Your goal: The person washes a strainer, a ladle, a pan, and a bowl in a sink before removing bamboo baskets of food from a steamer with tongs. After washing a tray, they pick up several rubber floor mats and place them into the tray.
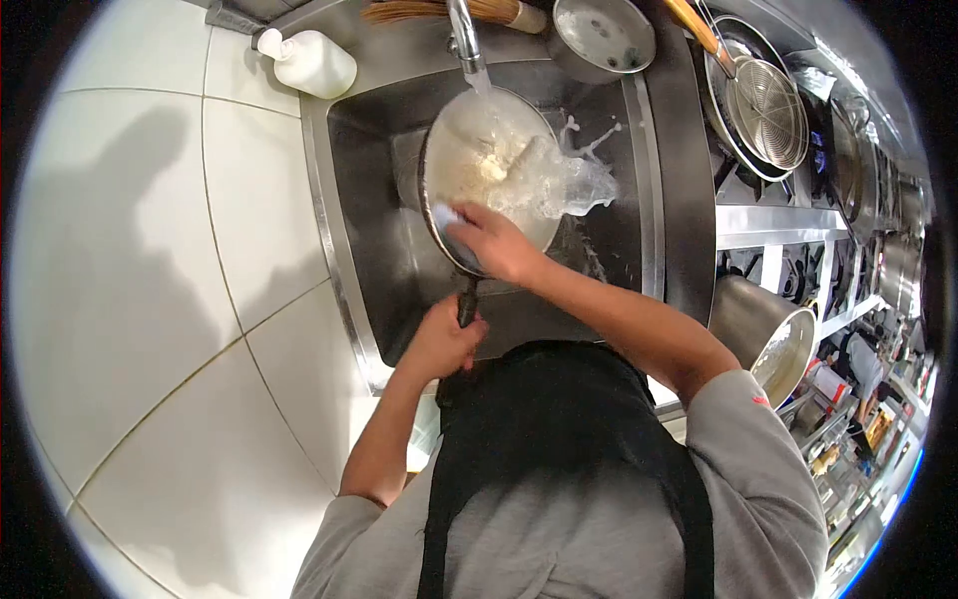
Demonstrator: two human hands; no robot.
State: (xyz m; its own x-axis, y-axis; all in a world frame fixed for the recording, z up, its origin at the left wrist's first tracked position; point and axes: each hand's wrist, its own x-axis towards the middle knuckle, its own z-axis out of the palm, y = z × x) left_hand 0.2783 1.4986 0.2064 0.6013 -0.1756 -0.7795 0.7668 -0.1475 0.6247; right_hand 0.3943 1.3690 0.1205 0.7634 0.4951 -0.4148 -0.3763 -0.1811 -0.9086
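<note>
A frying pan is held tilted in the steel sink. Its dark handle is wrapped by the fingers of my left hand. Inside the pan's near left rim, my right hand presses a pale bluish-white pad, partly hidden by the fingers. Cloudy, whitish water fills the pan and splashes over its right side into the sink. Above the far rim, a tap is running into the pan.
A white pump bottle stands at the sink's back left corner. Behind the sink lie a straw brush and a steel pot. To the right, a wire strainer rests in a pan on the stove; a large pot sits nearer.
</note>
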